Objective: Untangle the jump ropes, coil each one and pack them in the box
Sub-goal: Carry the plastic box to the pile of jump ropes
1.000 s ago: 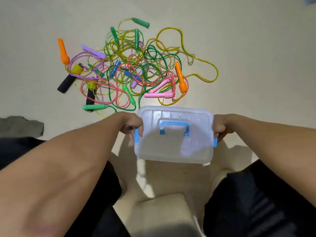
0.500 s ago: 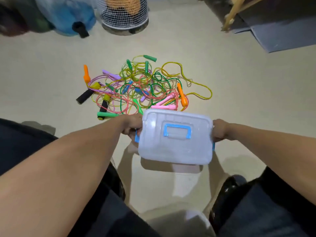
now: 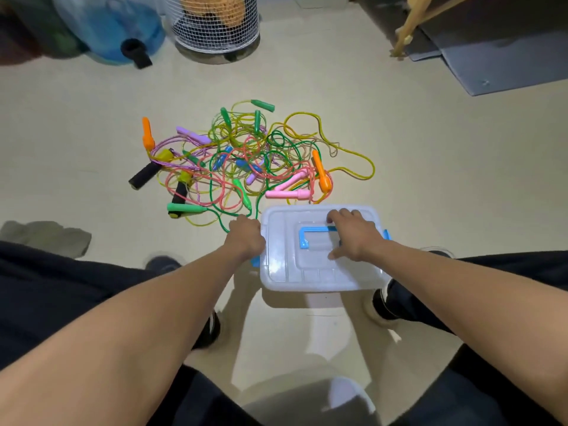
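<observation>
Here, left hand (image 3: 246,238) gripping box (image 3: 282,272) side, right hand (image 3: 353,235) spread on lid

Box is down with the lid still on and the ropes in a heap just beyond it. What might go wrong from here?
1. The left hand works at the blue side latch while the right hand rests on the lid; pressing there may hinder the lid lifting.
2. The box sits right against the tangled ropes; a green loop beside the left hand could snag.
</observation>
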